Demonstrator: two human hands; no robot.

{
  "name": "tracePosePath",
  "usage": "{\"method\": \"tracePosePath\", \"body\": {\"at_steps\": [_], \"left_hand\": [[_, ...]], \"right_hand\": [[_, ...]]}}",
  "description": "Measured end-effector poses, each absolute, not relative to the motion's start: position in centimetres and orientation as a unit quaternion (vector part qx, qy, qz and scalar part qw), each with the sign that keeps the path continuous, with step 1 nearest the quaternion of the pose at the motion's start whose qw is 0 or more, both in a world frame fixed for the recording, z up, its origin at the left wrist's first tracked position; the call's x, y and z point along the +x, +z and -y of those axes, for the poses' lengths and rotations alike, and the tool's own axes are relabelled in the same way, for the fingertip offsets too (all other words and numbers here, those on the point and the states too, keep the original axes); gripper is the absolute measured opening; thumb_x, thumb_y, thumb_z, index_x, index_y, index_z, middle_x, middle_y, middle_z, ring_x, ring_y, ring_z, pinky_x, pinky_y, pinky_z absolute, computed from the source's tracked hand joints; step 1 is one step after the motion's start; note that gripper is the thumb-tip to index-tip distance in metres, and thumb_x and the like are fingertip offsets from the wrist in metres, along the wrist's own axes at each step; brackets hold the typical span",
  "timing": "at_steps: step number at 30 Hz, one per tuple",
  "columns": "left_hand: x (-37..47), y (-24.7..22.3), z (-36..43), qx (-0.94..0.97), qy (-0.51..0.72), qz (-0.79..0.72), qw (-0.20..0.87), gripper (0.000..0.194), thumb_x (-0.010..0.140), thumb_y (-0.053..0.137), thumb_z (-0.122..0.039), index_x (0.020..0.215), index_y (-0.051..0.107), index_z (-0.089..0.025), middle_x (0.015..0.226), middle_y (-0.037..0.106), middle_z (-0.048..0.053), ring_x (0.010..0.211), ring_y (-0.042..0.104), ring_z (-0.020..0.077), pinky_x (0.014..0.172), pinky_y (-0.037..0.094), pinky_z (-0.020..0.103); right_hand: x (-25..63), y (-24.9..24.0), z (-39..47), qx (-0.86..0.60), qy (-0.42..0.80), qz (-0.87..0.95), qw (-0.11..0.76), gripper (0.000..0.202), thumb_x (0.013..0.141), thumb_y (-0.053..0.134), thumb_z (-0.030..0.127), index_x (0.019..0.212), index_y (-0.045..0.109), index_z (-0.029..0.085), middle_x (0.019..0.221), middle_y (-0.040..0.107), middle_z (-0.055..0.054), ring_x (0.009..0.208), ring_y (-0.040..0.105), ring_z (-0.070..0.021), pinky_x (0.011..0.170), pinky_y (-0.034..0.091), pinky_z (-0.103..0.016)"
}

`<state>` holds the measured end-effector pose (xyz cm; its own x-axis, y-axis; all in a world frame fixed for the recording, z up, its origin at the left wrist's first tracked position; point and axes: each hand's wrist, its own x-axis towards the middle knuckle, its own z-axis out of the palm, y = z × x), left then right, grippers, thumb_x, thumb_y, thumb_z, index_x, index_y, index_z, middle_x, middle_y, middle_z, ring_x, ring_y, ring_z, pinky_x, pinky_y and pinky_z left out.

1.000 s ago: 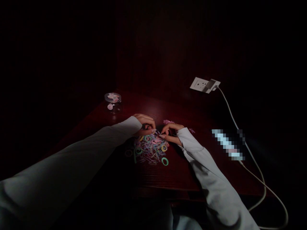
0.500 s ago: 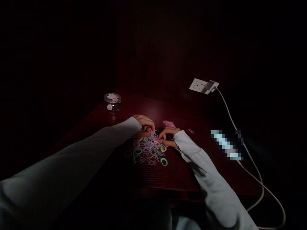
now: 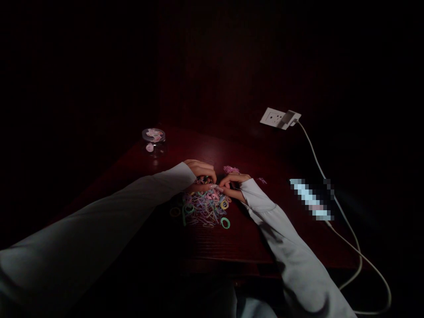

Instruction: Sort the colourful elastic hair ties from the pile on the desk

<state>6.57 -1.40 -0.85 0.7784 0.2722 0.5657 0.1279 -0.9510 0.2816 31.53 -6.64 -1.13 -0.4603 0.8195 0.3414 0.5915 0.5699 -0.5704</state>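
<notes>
A tangled pile of small colourful elastic hair ties [image 3: 206, 212] lies on the dark red table. Above its far side my left hand [image 3: 201, 171] is closed in a pinch, thumb and fingers bent. My right hand [image 3: 233, 182] also pinches, its fingertips meeting those of the left. Whatever sits between the fingertips is too small to make out. A green ring-shaped hair tie [image 3: 225, 223] rests at the pile's near right edge, and a yellow hair tie [image 3: 225, 202] is close to the right thumb. Just beyond the right hand is a little heap of pink elastics [image 3: 231, 169].
At the back left stands a clear lidded jar [image 3: 154, 142]. A few purple elastics [image 3: 262, 180] lie right of the pink heap. Further right is a blurred-out bright device [image 3: 311, 199] with a white cable [image 3: 356, 240]. A charger [image 3: 290, 119] is plugged into the wall socket [image 3: 272, 117].
My hands have come together, and their fingertips now meet above the pile. The left fingers have moved slightly right. The whole view has shifted a little.
</notes>
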Motion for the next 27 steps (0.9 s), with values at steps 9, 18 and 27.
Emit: {"method": "tracePosePath", "body": {"at_steps": [9, 18, 27], "left_hand": [[7.1, -1.5, 1.2, 0.933, 0.338, -0.091, 0.087, 0.028, 0.101, 0.055, -0.037, 0.087, 0.074, -0.023, 0.086, 0.075, 0.002, 0.078, 0.066, 0.0145, 0.076, 0.047, 0.026], [7.1, -1.7, 0.9, 0.928, 0.342, -0.109, 0.097, 0.028, 0.102, 0.052, -0.032, 0.084, 0.071, -0.021, 0.077, 0.069, 0.001, 0.067, 0.059, 0.0122, 0.069, 0.044, 0.024], [7.0, -1.5, 1.1, 0.920, 0.360, -0.143, 0.056, 0.031, 0.104, 0.048, -0.032, 0.082, 0.066, -0.020, 0.072, 0.062, -0.002, 0.065, 0.055, 0.0114, 0.069, 0.041, 0.024]], "right_hand": [[31.0, 0.5, 7.9, -0.441, 0.203, 0.828, 0.280, 0.025, 0.094, 0.076, 0.048, 0.092, 0.082, 0.023, 0.072, 0.067, -0.001, 0.070, 0.056, -0.0162, 0.070, 0.044, -0.031], [31.3, -0.8, 6.7, -0.435, 0.211, 0.817, 0.314, 0.030, 0.089, 0.078, 0.052, 0.086, 0.081, 0.022, 0.070, 0.066, 0.000, 0.066, 0.052, -0.0146, 0.065, 0.041, -0.029], [31.5, 0.6, 7.5, -0.474, 0.188, 0.802, 0.310, 0.026, 0.092, 0.075, 0.047, 0.089, 0.082, 0.022, 0.074, 0.068, -0.001, 0.067, 0.054, -0.0143, 0.064, 0.042, -0.029]]}}
